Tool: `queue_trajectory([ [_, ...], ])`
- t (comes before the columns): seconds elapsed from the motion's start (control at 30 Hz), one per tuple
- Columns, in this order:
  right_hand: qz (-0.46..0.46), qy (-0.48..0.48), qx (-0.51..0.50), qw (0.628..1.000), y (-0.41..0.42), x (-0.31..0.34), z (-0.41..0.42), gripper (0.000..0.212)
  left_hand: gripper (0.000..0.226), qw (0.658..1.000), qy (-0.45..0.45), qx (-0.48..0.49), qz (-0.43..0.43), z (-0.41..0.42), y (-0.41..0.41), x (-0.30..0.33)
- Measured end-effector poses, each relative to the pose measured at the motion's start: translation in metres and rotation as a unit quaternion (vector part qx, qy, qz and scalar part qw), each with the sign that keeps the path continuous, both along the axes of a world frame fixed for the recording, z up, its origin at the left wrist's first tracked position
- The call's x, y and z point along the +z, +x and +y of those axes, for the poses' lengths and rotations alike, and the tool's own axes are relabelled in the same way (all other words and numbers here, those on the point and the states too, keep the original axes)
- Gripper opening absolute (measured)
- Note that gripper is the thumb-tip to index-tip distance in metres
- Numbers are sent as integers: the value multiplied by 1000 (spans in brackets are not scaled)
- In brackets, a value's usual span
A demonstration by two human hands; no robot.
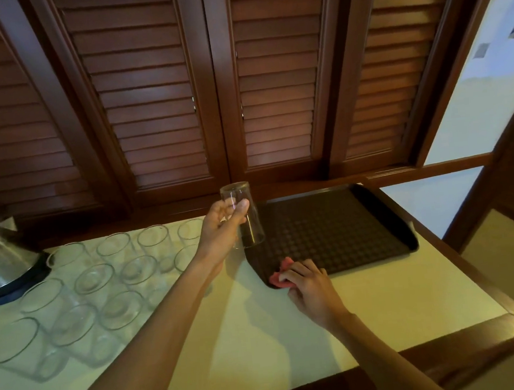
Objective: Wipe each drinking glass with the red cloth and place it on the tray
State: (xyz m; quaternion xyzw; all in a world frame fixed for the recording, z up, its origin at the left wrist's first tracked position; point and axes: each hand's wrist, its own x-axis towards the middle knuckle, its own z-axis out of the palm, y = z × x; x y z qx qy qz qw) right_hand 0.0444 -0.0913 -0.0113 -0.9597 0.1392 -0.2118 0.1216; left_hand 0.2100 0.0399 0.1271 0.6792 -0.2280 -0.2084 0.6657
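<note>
Above the tray's [387, 202] left edge my left hand [221, 229] grips a glass [245, 217] (upside down, upright); my right hand [310, 286], below it, clutches the cloth [280, 275].

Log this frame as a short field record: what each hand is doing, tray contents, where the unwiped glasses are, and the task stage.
left hand: left hand holds a drinking glass raised over the tray's left edge, base up
right hand: right hand has its grip on the red cloth at the tray's near-left corner
tray: dark tray, no glasses on it
other glasses: cluster of glasses on the counter, left of the tray
kettle: steel kettle, far left
stage: held glass not yet placed
</note>
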Motion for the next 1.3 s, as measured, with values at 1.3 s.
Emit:
queue_trajectory([
  [1.3,133,56,-29,989,29,4,-74,56,55,945,252,25,-205,-145,96,-53],
])
